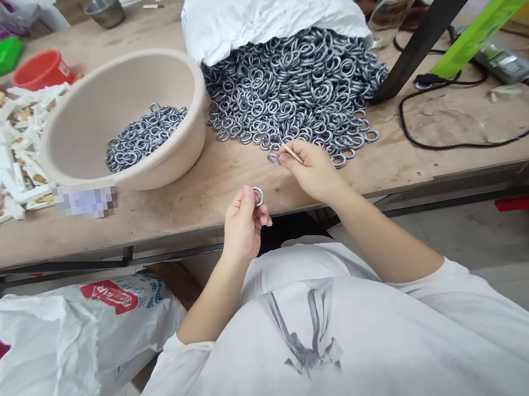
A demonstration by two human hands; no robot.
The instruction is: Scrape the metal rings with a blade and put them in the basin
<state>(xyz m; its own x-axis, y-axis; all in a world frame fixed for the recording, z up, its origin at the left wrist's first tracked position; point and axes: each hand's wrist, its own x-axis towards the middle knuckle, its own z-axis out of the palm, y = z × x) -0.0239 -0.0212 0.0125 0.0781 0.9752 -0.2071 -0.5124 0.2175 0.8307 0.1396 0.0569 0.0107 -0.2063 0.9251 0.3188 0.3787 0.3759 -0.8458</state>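
My left hand (pixel 244 223) pinches one shiny grey ring (pixel 258 196) between thumb and fingers, just over the table's front edge. In my right hand (pixel 311 168) is a thin pale stick (pixel 292 153), gripped between thumb and fingers. A blurred ring (pixel 274 157) shows at those fingertips; whether they hold it I cannot tell. Right behind this hand spreads a big heap of grey rings (pixel 297 91), spilling from a white sack (pixel 263 5). Left of the heap, a beige basin (pixel 118 80) contains a smaller pile of the same rings (pixel 147 136).
Many white strips (pixel 4 160) lie at the left, near a red bowl (pixel 43 69). On the right, a dark slanted post (pixel 449 1), a green bar (pixel 492 14) and a black cable (pixel 469 147) take up table space. Another white sack (pixel 82 350) stands below the table.
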